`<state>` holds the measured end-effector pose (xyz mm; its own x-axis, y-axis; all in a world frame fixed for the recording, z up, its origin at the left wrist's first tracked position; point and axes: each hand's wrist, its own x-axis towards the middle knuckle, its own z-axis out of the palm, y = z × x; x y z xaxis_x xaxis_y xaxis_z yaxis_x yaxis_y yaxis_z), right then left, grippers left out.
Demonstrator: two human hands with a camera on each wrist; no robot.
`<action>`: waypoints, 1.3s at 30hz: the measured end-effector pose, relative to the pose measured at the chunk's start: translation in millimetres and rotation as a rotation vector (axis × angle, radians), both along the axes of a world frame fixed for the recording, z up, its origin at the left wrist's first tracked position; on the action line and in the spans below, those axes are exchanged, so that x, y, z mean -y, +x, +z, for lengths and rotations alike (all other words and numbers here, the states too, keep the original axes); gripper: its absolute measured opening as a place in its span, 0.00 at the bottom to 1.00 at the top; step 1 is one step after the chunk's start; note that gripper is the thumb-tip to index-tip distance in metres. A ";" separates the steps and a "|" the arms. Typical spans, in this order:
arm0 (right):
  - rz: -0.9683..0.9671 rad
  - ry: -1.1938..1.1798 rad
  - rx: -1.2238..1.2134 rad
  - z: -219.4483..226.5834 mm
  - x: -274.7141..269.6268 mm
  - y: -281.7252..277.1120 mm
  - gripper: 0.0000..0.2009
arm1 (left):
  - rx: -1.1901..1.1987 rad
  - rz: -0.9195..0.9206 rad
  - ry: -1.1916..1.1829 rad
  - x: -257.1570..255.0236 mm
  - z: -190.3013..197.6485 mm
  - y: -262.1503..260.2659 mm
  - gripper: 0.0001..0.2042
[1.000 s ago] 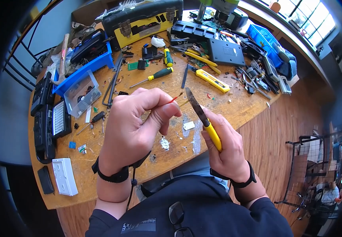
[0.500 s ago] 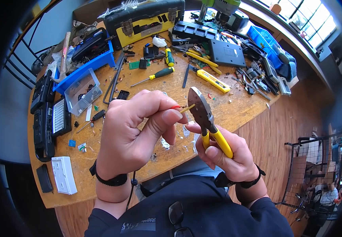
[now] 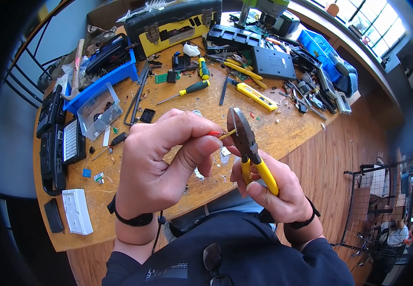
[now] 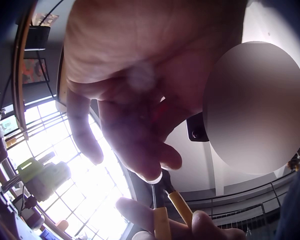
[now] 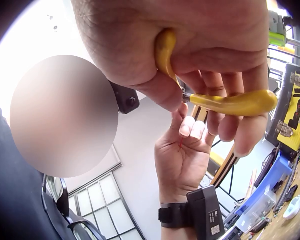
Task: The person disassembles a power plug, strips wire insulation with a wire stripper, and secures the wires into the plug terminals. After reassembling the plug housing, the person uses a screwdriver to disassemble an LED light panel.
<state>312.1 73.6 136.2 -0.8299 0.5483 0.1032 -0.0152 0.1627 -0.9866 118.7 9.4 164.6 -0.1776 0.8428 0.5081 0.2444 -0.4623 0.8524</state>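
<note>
In the head view my left hand (image 3: 156,164) pinches a red wire (image 3: 214,133) and a thin yellow wire (image 3: 226,135) between thumb and forefinger. The yellow wire's end sticks out to the right and meets the jaws of the cutting pliers (image 3: 245,138). My right hand (image 3: 280,193) grips these pliers by their yellow handles (image 3: 266,175), jaws pointing up and away from me. From the right wrist, the handles (image 5: 230,103) sit spread apart within my fingers. The left wrist view has the pliers (image 4: 161,220) just below my left fingertips.
Beneath my hands is a cluttered wooden workbench (image 3: 206,178). Beyond them lie a yellow utility knife (image 3: 256,97) and a screwdriver (image 3: 194,89). A toolbox (image 3: 173,35) stands at the back, a clear plastic bin (image 3: 99,112) at left, and a white plastic housing (image 3: 77,213) near the front left.
The pliers have turned from edge-on to showing their flat side. They have come up to the yellow wire, whose end now lies at the jaws. My left hand keeps its pinch.
</note>
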 end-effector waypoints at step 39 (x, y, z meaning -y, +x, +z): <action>-0.059 0.341 0.129 6.5 -4.1 11.2 0.24 | -0.175 0.025 -0.053 -3.3 -2.2 -1.6 0.08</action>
